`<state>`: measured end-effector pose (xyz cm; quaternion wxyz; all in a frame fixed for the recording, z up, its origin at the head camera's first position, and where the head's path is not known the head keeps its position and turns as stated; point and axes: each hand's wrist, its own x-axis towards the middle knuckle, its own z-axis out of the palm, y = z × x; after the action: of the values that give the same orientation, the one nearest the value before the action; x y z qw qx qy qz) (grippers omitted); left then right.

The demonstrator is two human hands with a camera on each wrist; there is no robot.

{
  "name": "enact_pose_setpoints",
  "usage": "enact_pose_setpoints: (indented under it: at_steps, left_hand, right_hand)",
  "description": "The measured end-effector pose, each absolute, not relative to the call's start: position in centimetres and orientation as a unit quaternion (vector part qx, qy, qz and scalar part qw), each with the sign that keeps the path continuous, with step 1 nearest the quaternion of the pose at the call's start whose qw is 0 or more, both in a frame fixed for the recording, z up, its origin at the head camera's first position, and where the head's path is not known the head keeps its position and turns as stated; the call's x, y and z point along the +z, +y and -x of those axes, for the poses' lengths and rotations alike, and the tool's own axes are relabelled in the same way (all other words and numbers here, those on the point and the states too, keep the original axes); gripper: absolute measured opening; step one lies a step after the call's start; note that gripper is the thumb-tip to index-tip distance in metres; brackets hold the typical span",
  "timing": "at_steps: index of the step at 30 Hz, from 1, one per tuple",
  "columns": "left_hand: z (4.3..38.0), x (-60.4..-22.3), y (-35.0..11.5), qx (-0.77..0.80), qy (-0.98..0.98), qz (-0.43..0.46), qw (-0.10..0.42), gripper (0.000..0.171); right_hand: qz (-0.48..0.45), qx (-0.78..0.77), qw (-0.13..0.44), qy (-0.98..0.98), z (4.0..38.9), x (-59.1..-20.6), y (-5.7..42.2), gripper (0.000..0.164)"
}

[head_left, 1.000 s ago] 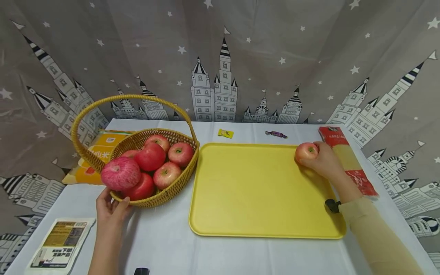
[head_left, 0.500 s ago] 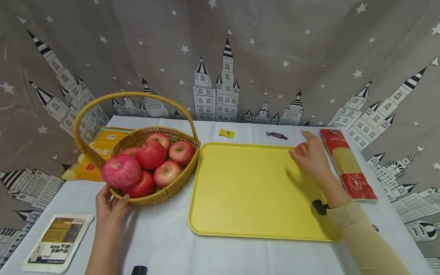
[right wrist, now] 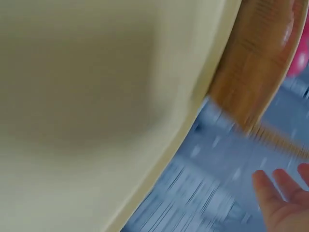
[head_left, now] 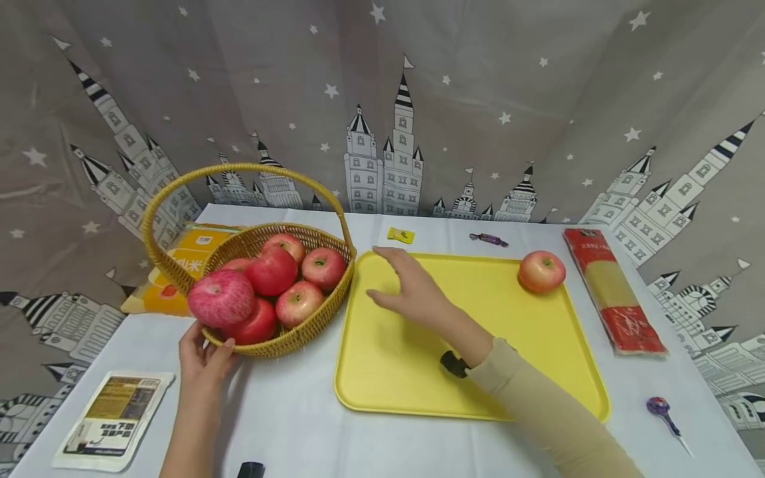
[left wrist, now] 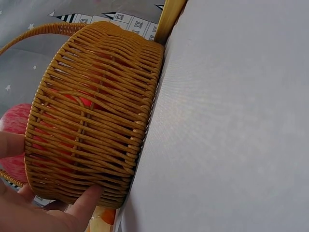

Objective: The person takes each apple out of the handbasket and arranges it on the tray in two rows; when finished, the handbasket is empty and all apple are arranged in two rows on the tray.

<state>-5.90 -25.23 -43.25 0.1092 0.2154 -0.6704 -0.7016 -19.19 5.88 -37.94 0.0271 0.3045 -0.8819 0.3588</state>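
Nearest on the white-covered counter lie a flat white packet with a brown label, at left, and a purple-wrapped lollipop, at right. The left hand holds a golden wicker basket with a tall handle by its near side; red and pink apples are heaped inside. The right hand, its grip wide and free, hangs over the left part of a yellow rectangular tray. A single red-yellow apple sits in the tray's far right corner, beside a long red-and-tan packet. An orange packet lies behind the basket. Beyond the tray are a yellow-wrapped sweet and a purple-wrapped sweet, before a grey castle-print curtain.
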Motion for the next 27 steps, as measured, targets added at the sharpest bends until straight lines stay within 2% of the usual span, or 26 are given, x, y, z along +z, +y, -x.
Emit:
enact_pose_setpoints:
  at_steps: [7, 8, 15, 21, 27]
  left_hand:
    - [5.7, -42.8, -24.9, -0.702, -0.675, -0.205, 0.099, 0.072]
    - [5.7, -42.7, -24.9, -0.703, -0.673, -0.208, 0.098, 0.072]
    - [5.7, -42.7, -24.9, -0.700, -0.675, -0.208, 0.104, 0.071]
    - [5.6, -43.0, -25.1, -0.704, -0.672, -0.201, 0.109, 0.072]
    - [5.8, -43.0, -25.2, -0.704, -0.675, -0.196, 0.103, 0.071]
  right_hand:
    - [-0.383, 0.361, 0.016, -0.850, 20.3, -36.8, -3.5, 0.072]
    - [-0.384, 0.364, 0.009, -0.849, 20.7, -36.7, -4.7, 0.070]
    - [-0.338, 0.252, -0.051, -0.905, 22.0, -36.8, -10.7, 0.088]
    - [-0.339, 0.279, -0.053, -0.897, 22.4, -36.9, -11.4, 0.082]
    - [-0.324, 0.346, -0.041, -0.879, 21.5, -35.9, -7.8, 0.083]
